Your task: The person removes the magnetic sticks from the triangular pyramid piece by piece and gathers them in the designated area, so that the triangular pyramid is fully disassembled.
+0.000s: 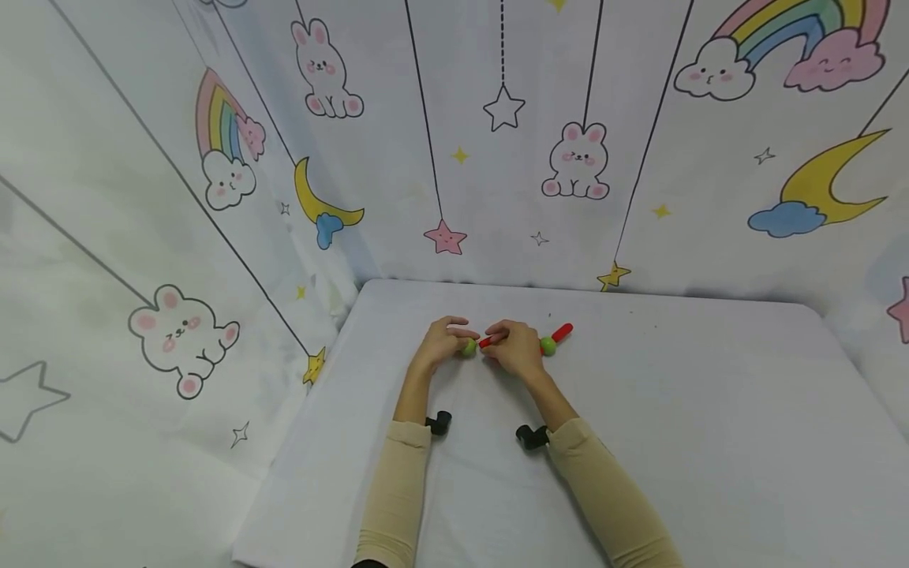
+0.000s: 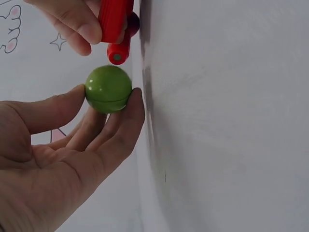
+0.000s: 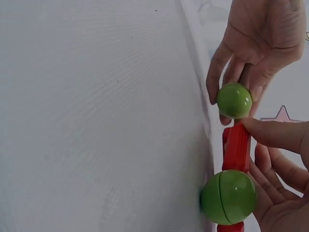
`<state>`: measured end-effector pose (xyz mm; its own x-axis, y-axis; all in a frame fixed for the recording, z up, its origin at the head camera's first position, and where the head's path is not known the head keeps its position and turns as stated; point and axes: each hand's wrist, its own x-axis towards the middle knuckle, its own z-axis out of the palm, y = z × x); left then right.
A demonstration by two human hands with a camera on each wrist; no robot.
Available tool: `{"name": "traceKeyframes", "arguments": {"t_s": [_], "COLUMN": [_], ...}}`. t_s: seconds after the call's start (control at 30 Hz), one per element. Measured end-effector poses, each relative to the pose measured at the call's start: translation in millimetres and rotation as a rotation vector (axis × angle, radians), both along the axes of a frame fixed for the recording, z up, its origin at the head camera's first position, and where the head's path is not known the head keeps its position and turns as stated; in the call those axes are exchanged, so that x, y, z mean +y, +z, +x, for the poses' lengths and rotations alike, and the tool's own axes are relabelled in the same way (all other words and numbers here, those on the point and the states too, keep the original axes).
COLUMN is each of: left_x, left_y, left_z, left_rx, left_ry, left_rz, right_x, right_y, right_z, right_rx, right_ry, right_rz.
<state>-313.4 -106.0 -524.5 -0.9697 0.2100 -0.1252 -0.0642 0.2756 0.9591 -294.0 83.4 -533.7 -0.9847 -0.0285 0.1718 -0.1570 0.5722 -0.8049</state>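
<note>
A green ball (image 2: pixel 108 89) is pinched between the thumb and fingers of the left hand (image 1: pixel 442 345). The right hand (image 1: pixel 516 347) grips a red bar (image 3: pixel 237 147) whose end lies close to that ball; whether they touch I cannot tell. A second green ball (image 3: pixel 228 197) joins the near end of this bar in the right wrist view, and a further red bar (image 1: pixel 562 332) extends from it to the upper right in the head view. Beside the held bar, the left wrist view also shows a red rod end (image 2: pixel 118 54) and a dark ball (image 2: pixel 133 24).
Both hands work over a white table (image 1: pixel 710 410), toward its back edge. Behind and to the left hangs a white cloth (image 1: pixel 398 158) printed with rabbits, stars, moons and rainbows. Black wrist devices (image 1: pixel 533 437) sit at both cuffs.
</note>
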Motion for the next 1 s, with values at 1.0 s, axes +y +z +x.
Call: {"name": "traceKeyframes", "arguments": {"t_s": [1.0], "left_x": [-11.0], "left_y": [-10.0], "left_z": [-50.8], "left_rx": [0.067], "left_ry": [0.254], "left_rz": [0.117], "right_x": [12.0], "right_y": [13.3], "right_z": [9.7], "right_rx": [-0.047], "right_ry": [0.096], "right_rz": [-0.022]}}
